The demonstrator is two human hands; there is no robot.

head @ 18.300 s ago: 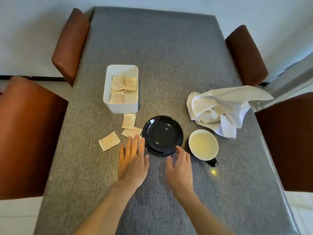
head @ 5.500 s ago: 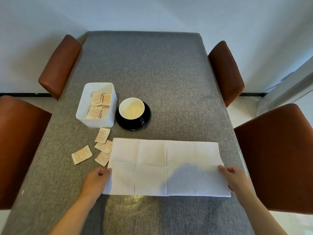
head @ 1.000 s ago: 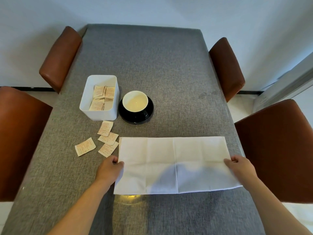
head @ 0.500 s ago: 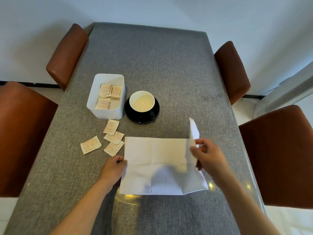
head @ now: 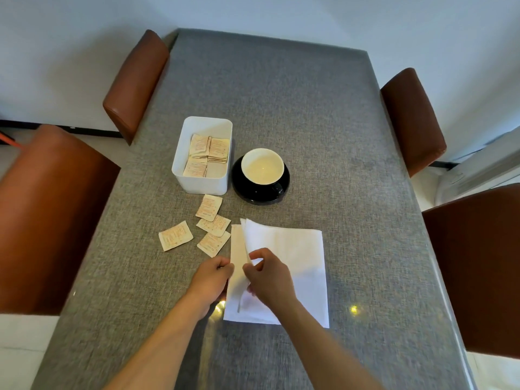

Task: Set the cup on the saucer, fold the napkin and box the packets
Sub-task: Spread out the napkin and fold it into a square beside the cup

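Note:
The white napkin (head: 295, 266) lies folded over into a near square on the grey table. My right hand (head: 267, 274) pinches the upper layer's edge at the napkin's left side. My left hand (head: 212, 278) grips the lower layer's left edge right beside it. The cup (head: 262, 167), black outside and white inside, stands on the black saucer (head: 247, 194). The white box (head: 202, 156) to its left holds several tan packets. Several more packets (head: 208, 207) lie loose on the table between the box and the napkin.
Brown chairs stand around the table: two on the left (head: 53, 215) and two on the right (head: 475, 266). The grey table top (head: 281, 102) stretches away beyond the cup. The table's right edge runs close to the napkin.
My right hand has carried the napkin's right half over to the left, and the raised flap now lies nearly flat on the left half. My left hand has stayed on the left edge.

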